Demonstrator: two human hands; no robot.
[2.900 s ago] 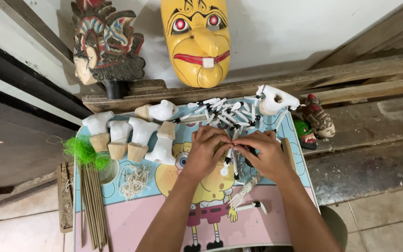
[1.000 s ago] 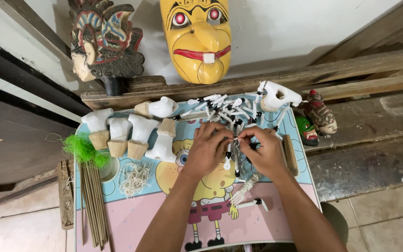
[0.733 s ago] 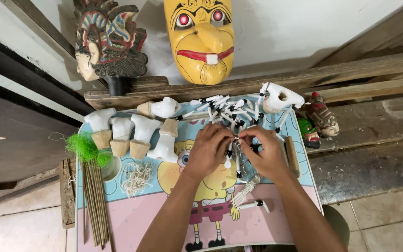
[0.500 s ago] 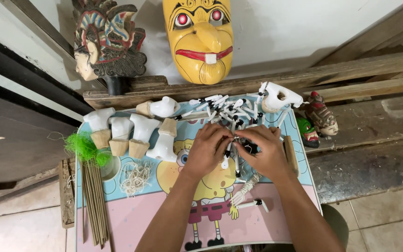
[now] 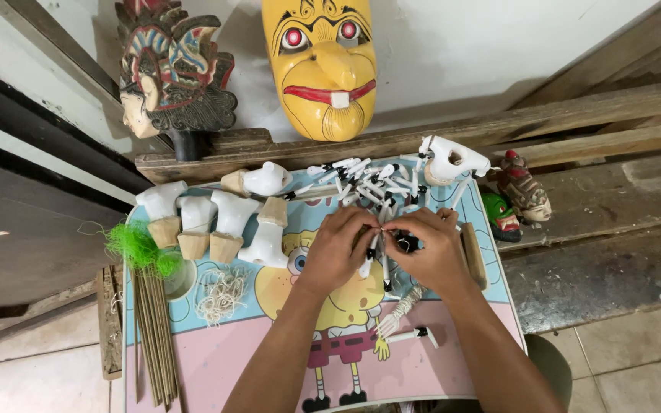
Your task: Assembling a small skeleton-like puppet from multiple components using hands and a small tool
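- Both hands have closed in toward each other since the earliest frame, from slightly apart to fingertips meeting over the middle of the counter (image 5: 193, 359); camera view also tipped a little, nothing else on the counter shifted
- left hand (image 5: 336, 251) curled, fingertips pinched on the top of a small white stick piece (image 5: 369, 258) with a dark tip; right hand (image 5: 431, 252) curled too, pinching the same spot from the other side, a small dark part just under its fingers; exact grip hidden by the knuckles
- stick piece hangs between the two hands, long axis roughly straight toward the person, upper end in the pinch, lower end free; both hands equally near, touching it
- pile of white sticks (image 5: 369, 182) just beyond the hands; white carved head (image 5: 453, 159) beyond the right hand; wrapped arm piece (image 5: 401, 312) lies just nearer the person than the hands
- white torso pieces (image 5: 216, 220) on wooden bases well left of the left hand; green fibre tuft (image 5: 138, 248), thin rods (image 5: 154, 336) and string bundle (image 5: 219, 291) further left
- surface: small counter with a cartoon print, pink and blue; room: white wall beyond, yellow mask (image 5: 319, 65) and painted carved head (image 5: 170, 73) leaning on it, rough wooden planks (image 5: 575, 115), tiled floor to the right
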